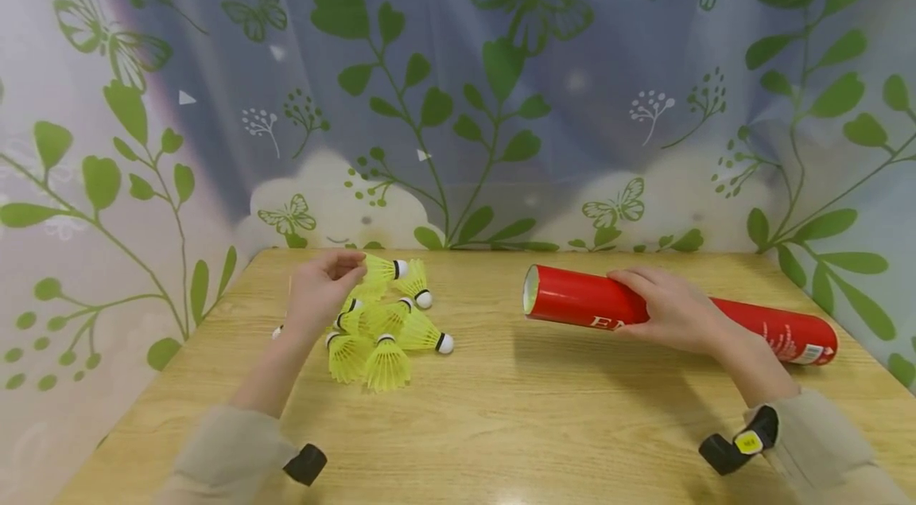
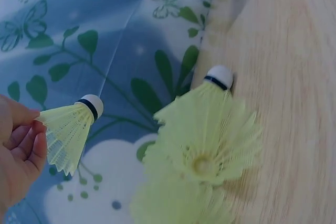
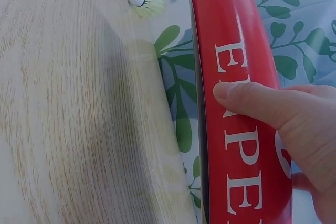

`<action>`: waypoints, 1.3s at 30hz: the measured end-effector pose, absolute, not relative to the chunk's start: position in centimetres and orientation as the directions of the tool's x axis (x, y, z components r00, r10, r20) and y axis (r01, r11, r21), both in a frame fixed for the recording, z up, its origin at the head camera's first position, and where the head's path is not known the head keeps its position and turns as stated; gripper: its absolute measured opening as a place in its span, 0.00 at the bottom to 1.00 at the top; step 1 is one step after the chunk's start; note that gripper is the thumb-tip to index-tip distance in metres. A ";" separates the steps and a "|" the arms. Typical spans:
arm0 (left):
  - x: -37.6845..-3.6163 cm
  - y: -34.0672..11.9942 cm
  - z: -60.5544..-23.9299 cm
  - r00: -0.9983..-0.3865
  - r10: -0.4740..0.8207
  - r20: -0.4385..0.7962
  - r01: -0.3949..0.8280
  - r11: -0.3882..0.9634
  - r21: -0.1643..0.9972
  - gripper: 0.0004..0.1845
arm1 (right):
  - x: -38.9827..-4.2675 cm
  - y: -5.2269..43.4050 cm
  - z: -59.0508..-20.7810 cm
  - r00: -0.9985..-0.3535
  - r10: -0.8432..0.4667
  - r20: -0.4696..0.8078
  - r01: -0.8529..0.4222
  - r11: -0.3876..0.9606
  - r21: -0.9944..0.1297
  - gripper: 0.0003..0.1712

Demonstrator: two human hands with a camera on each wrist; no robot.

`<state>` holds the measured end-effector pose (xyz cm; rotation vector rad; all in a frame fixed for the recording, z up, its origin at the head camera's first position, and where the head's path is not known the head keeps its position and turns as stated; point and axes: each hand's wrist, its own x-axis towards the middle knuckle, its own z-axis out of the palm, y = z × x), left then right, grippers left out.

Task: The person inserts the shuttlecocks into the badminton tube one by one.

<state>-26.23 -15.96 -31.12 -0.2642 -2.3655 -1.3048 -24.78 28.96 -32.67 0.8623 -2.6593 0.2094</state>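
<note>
Left hand (image 1: 320, 288) pinches a yellow shuttlecock (image 2: 68, 129) by its skirt, narrow grip, above the pile (image 1: 379, 330). Right hand (image 1: 669, 310) wraps the red tube (image 1: 580, 298), thumb (image 3: 252, 100) across it, lifted off the tabletop (image 1: 501, 409).

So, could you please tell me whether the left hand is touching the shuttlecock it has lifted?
Touching. The left wrist view shows the left hand pinching the skirt edge of the yellow shuttlecock, with its fingertips against the feathers.

Left hand (image 1: 320, 290) raised, fingers (image 2: 31, 148) pinching, right hand (image 1: 669, 310) curled, gripping
</note>
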 end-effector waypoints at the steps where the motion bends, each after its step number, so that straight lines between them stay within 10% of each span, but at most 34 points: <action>1: -26.2 -15.5 -31.1 -0.893 -0.019 0.449 0.370 0.533 0.761 0.10 | -24.8 29.0 -32.7 -0.760 -0.541 0.359 -0.591 0.806 -0.036 0.43; 39: -26.6 -4.0 -31.9 -0.877 0.245 0.414 0.471 0.271 0.839 0.06 | -25.0 29.0 -32.7 -0.760 -0.536 0.368 -0.586 0.810 -0.030 0.43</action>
